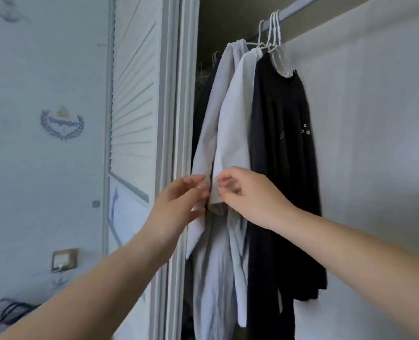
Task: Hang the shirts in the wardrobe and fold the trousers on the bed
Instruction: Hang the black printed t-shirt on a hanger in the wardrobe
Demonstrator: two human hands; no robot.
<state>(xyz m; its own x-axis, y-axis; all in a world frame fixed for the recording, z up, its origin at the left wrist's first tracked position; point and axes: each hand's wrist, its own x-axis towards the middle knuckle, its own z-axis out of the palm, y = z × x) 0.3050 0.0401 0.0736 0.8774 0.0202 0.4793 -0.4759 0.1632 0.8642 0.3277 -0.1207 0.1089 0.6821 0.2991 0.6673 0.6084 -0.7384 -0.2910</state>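
Both bare forearms enter from 6 o'clock and converge at frame centre. Left hand point(179, 204): fingers extended and slightly apart, tips against the hem of the left white shirt point(211, 133). Right hand point(250, 195): thumb and fingers pinched on the sleeve hem of the second white shirt point(238, 114). At 3 o'clock of these hangs a black shirt point(282, 148). All hang on white hangers point(273, 33) from the rail point(301, 8) at 1 o'clock, inside the wardrobe point(171, 94).
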